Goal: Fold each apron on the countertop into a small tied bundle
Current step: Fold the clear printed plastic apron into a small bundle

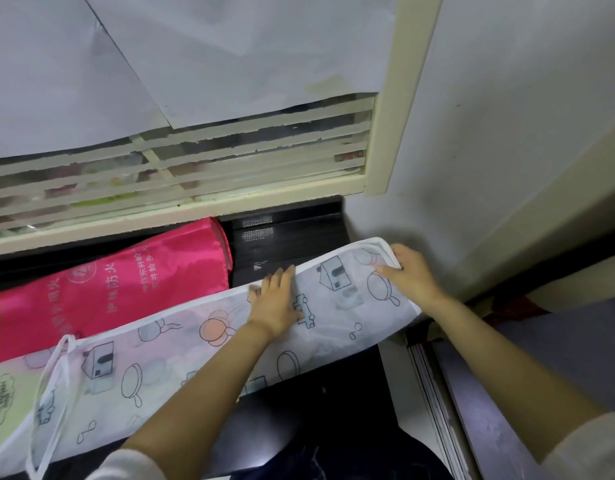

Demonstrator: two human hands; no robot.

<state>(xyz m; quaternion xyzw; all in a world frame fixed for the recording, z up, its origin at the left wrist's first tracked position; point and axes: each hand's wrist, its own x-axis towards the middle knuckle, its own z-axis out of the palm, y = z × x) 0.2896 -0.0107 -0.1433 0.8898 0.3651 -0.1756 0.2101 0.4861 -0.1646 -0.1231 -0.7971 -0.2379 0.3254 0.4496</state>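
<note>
A white apron (pixel 167 344) printed with houses, pans and cars lies folded into a long strip across the dark countertop (pixel 285 244). My left hand (pixel 276 301) lies flat on the strip's middle, fingers straight. At the strip's far right end, my right hand (pixel 408 271) pinches the hemmed corner, thumb on top. The apron's white tie strings (pixel 56 368) hang in a loop at the left end. A pink apron (pixel 119 285) with white lettering lies behind it, against the window sill.
A pale green cloth (pixel 8 396) shows at the lower left edge. A louvred window (pixel 195 161) partly covered with paper stands behind the counter. A grey wall (pixel 489 168) closes the right side. The counter's front edge runs near my body.
</note>
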